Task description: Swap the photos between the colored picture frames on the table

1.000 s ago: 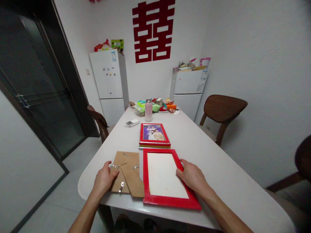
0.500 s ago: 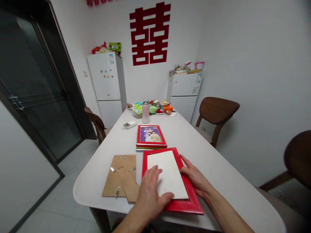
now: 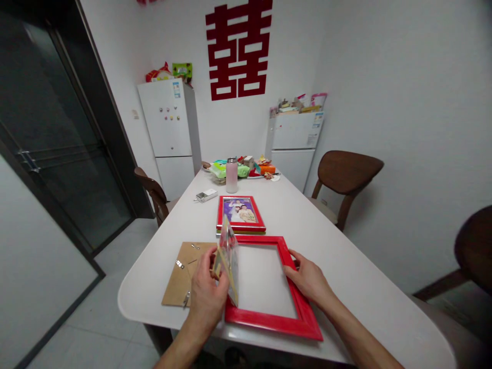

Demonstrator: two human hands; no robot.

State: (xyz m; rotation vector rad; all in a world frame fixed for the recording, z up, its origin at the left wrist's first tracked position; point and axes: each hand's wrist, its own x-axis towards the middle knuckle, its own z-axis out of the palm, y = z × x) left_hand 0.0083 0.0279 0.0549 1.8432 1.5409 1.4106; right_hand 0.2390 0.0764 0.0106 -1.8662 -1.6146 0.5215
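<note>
My left hand (image 3: 208,289) pinches a thin photo panel (image 3: 232,256) and holds it nearly upright, seen almost edge-on, over the left side of a red picture frame (image 3: 271,321). Through the frame's opening the white tabletop shows. My right hand (image 3: 309,279) grips the frame's right side, thumb on top. To the left, partly behind my left hand, a brown backing board (image 3: 175,287) with metal clips lies on the table. Just beyond the frame rests another red frame with a photo (image 3: 240,211) in it, on top of a stack.
On the white table (image 3: 146,287) stand a pink bottle (image 3: 231,177) and a small white device (image 3: 206,195). Green and orange packages (image 3: 241,169) are heaped at the far end. Wooden chairs (image 3: 348,171) flank the table; two white refrigerators (image 3: 165,118) stand behind.
My left hand has lifted the white-backed panel out of the red frame and tipped it upright toward the left. My right hand stays on the frame's right side.
</note>
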